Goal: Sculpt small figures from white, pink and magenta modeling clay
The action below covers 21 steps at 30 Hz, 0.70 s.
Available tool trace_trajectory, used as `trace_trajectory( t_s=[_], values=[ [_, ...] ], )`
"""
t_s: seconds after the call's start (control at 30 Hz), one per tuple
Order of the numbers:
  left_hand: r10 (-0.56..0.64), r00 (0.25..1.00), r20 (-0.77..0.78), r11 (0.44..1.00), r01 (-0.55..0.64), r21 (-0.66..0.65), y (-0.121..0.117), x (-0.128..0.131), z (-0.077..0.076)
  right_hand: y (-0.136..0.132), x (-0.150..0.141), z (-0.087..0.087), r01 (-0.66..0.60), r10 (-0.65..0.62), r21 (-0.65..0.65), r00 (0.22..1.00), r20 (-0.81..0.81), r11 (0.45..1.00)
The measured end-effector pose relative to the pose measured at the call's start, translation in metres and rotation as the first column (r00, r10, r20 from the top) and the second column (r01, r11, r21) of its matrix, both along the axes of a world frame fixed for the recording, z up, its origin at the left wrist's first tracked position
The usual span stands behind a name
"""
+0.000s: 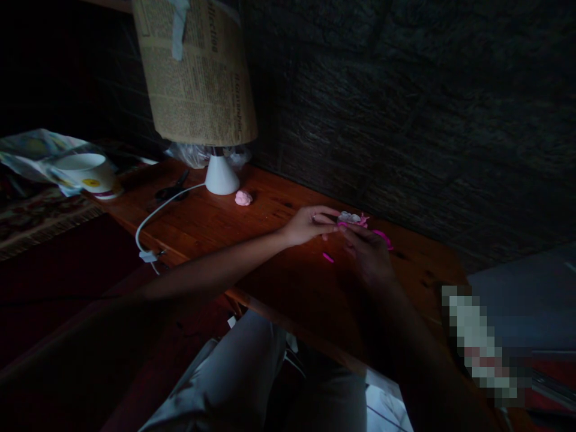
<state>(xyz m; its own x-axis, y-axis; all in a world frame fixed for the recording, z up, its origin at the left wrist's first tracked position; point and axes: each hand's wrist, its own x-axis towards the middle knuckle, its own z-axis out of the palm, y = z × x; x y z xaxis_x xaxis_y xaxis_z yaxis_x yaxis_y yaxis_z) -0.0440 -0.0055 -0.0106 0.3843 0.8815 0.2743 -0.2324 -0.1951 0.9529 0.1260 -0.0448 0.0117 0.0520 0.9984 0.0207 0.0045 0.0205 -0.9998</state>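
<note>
Over the table, my left hand [306, 227] reaches in with thumb and fingers pinched together. My right hand [371, 252] meets it, its fingertips closed too. Between them shows a small piece of bright pink modelling clay [342, 225], gripped from both sides; its shape is mostly hidden. Just behind the fingers lies a whitish, petal-like thing [348, 218] with a paler pink piece [363, 221] beside it. A magenta clay piece [384, 240] is partly covered by my right hand. Below the hands rests a short magenta clay strip [328, 257].
A pale pink clay lump [243, 198] sits near a white lamp base [222, 176] under a newsprint shade [198, 78]. Dark scissors [171, 192], a white cord [155, 210] and a white cup [90, 174] are at left. A dark brick wall [360, 120] rises behind the wooden table [270, 276].
</note>
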Motion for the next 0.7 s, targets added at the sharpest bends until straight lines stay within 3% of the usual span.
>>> trace_trajectory(
  t_s=[0.4, 0.7],
  values=[
    [-0.001, 1.000, -0.030, 1.000, 0.001, 0.019, -0.0010, -0.0003, 0.0018, 0.0059, 0.0027, -0.0039, -0.003, -0.007, 0.170, 0.998, 0.061, 0.985],
    [0.027, 0.998, -0.049, 0.999, -0.025, 0.027, -0.0007, -0.0007, 0.0020, 0.0048, 0.0039, -0.0018, -0.009, 0.006, -0.023, 0.994, -0.110, 1.000]
  ],
)
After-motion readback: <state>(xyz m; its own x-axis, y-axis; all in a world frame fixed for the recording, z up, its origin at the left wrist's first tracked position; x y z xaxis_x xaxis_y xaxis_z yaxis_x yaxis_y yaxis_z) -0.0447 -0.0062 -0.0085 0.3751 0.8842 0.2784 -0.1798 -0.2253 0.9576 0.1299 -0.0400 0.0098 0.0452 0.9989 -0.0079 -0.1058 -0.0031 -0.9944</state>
